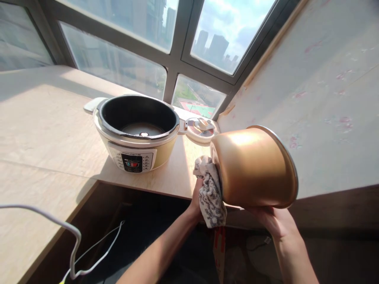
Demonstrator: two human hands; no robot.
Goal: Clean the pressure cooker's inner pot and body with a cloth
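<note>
- Golden pot (254, 167), right of centre, tipped sideways; right hand (271, 221) cupped beneath, supporting it.
- Left hand (199, 199) presses patterned cloth (211, 193) against its base, fingers hidden.

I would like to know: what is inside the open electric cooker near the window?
Inside the electric cooker are a dark inner wall and a round base plate with a small shiny centre piece. The front rim covers the nearest part of the bottom.

Lid (203, 129) between cooker (166, 152) and pot (254, 169)
</note>
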